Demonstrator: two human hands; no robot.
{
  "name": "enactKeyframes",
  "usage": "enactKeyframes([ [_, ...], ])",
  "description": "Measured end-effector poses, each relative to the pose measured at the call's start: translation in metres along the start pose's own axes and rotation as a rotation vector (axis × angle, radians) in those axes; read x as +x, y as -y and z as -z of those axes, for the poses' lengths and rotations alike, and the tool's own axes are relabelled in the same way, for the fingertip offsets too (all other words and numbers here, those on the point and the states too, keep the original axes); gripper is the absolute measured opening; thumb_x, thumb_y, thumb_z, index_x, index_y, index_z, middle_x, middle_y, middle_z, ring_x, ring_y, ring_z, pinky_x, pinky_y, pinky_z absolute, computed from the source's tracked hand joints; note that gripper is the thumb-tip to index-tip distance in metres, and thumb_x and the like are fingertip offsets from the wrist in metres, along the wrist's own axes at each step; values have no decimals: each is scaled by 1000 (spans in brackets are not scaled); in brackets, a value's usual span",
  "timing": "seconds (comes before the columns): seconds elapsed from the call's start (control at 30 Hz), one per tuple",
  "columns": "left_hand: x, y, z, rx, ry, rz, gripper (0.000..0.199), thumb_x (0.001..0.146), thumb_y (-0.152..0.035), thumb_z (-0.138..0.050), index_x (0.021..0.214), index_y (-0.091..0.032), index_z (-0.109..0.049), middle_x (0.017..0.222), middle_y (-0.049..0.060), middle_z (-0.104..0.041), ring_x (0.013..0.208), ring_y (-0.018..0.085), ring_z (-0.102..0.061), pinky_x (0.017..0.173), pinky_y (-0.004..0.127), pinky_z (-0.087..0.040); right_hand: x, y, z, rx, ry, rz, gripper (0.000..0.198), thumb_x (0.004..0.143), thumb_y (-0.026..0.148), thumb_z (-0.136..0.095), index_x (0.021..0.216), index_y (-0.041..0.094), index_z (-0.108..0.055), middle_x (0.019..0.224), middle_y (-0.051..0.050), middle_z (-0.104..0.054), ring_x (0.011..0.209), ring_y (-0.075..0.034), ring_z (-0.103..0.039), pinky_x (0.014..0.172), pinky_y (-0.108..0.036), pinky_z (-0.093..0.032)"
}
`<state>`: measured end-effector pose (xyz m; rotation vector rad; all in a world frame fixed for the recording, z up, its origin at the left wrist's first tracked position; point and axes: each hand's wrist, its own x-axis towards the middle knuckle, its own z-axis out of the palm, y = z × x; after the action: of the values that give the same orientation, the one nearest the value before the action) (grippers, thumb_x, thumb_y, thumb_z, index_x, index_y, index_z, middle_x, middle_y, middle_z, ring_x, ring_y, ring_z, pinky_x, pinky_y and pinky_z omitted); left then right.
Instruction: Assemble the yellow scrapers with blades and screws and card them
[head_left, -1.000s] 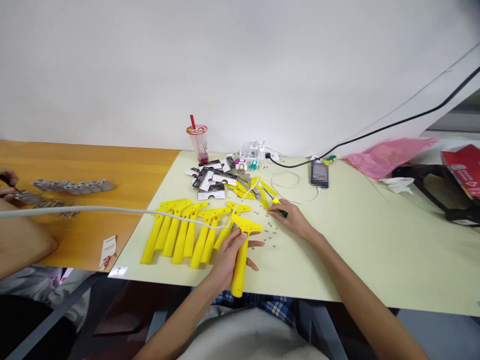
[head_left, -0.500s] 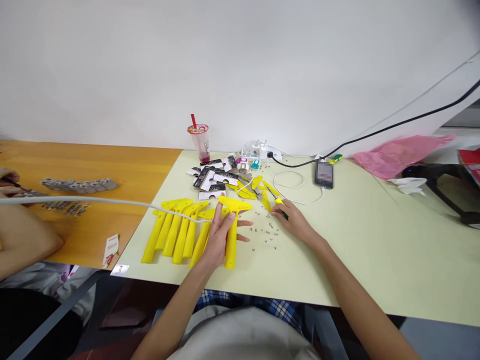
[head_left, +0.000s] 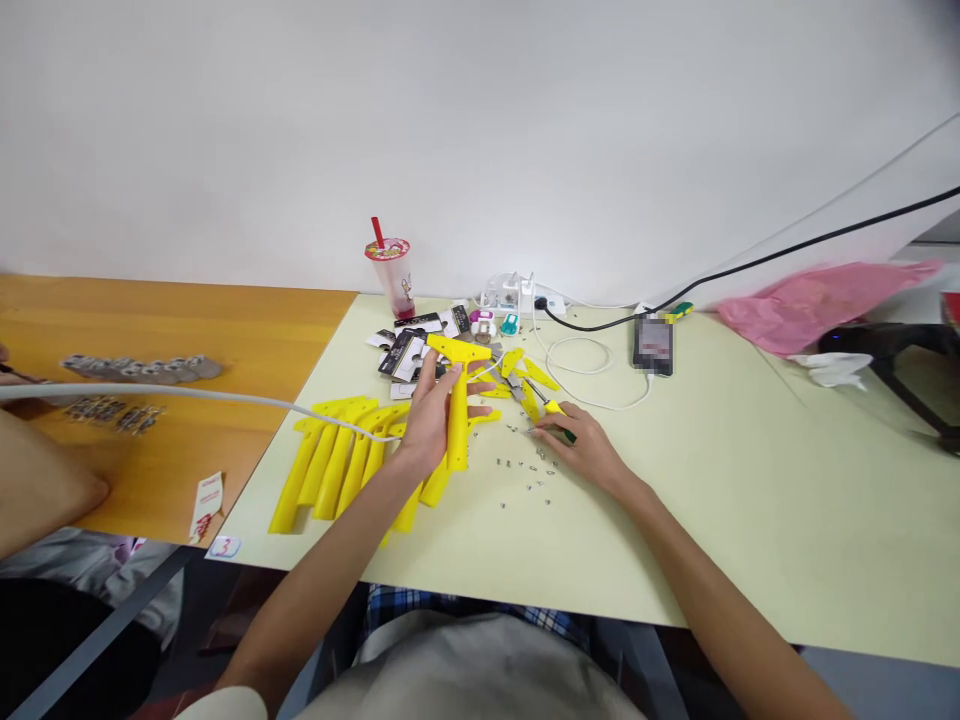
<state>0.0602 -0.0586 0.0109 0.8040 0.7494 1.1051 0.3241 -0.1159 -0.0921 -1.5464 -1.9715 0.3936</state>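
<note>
My left hand (head_left: 427, 425) is closed around a yellow T-shaped scraper handle (head_left: 457, 425), its crosspiece at the top and its grip pointing toward me. Below and left of that hand lies a row of similar yellow scraper handles (head_left: 304, 475). My right hand (head_left: 589, 447) holds a screwdriver (head_left: 553, 407) with a yellow and dark green handle. Its fingertips are low among scattered small metal screws (head_left: 531, 487); whether they pinch one is too small to tell. Just beyond it lie loose yellow plates (head_left: 538, 373) and grey blades (head_left: 514, 380).
Black-and-white cards (head_left: 405, 355) are piled behind the handles, near a drink cup (head_left: 396, 280). A power strip (head_left: 517, 295), a charging phone (head_left: 652, 345) and a pink bag (head_left: 817, 305) line the back. At left, another person's arm (head_left: 45, 480) rests beside grey parts (head_left: 142, 368).
My left hand has lifted the scraper handle up and away from me, uncovering more of the row beneath. My right hand stays near the screws with the screwdriver. The view has shifted slightly.
</note>
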Motion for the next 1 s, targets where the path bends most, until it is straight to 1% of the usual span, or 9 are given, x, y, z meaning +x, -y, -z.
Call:
enactKeyframes([
  [0.13, 8, -6, 4, 36, 90, 35, 74, 97, -34, -79, 161, -35, -43, 143, 11, -72, 107, 25, -81, 72, 28, -71, 7, 2, -3, -17, 22, 0, 31, 100, 57, -70, 95, 27, -77, 94, -8, -70, 90, -28, -68, 79, -41, -51],
  [0.23, 8, -12, 11, 55, 136, 75, 73, 95, -34, -81, 159, -33, -46, 142, 12, -72, 109, 27, -81, 68, 27, -70, 10, 1, -4, -14, 28, 10, 31, 101, 55, -67, 92, 26, -75, 94, -8, -70, 90, -28, -68, 81, -42, -50],
  [0.33, 2, -15, 16, 48, 137, 108, 68, 94, -32, -82, 154, -31, -52, 143, 12, -71, 112, 31, -80, 60, 24, -68, 9, 0, -5, 3, 22, 16, 32, 104, 54, -63, 93, 26, -74, 95, -10, -70, 91, -29, -66, 81, -44, -49],
  [0.43, -10, -13, 19, 33, 112, 121, 60, 94, -32, -81, 149, -30, -57, 146, 12, -66, 116, 35, -79, 53, 23, -66, 7, 0, -6, 38, 17, 19, 31, 105, 54, -62, 95, 27, -73, 97, -10, -69, 91, -30, -64, 83, -46, -49],
  [0.6, -40, 5, 13, -19, 52, 155, 50, 94, -34, -80, 139, -25, -60, 140, 13, -64, 122, 39, -76, 51, 24, -66, 4, 5, -1, 152, -8, 8, 26, 109, 49, -55, 102, 28, -69, 101, -9, -67, 92, -27, -64, 83, -43, -52],
  [0.73, -61, 28, 4, -24, -9, 230, 49, 92, -36, -83, 133, -21, -62, 136, 14, -64, 119, 40, -77, 51, 27, -67, 3, 10, 4, 263, -106, -22, 26, 109, 48, -54, 97, 28, -63, 99, -9, -69, 96, -27, -64, 91, -45, -53],
  [0.8, -65, 40, 1, -9, 3, 259, 47, 92, -38, -83, 130, -19, -63, 137, 16, -65, 117, 39, -77, 53, 27, -67, 3, 13, 6, 320, -163, -57, 26, 110, 49, -54, 96, 28, -60, 99, -8, -70, 97, -26, -66, 93, -46, -54],
  [0.93, -65, 54, 2, 4, 4, 291, 49, 93, -38, -82, 134, -20, -62, 141, 17, -68, 113, 35, -79, 53, 27, -67, 1, 17, 6, 413, -225, -141, 25, 108, 50, -57, 99, 27, -60, 99, -7, -73, 89, -23, -69, 83, -41, -57],
  [1.0, -63, 55, 4, 18, -9, 293, 53, 93, -37, -82, 138, -20, -60, 140, 17, -71, 110, 34, -80, 54, 27, -67, 1, 18, 6, 430, -252, -171, 27, 104, 52, -63, 97, 27, -62, 99, -7, -74, 89, -24, -70, 82, -40, -57],
])
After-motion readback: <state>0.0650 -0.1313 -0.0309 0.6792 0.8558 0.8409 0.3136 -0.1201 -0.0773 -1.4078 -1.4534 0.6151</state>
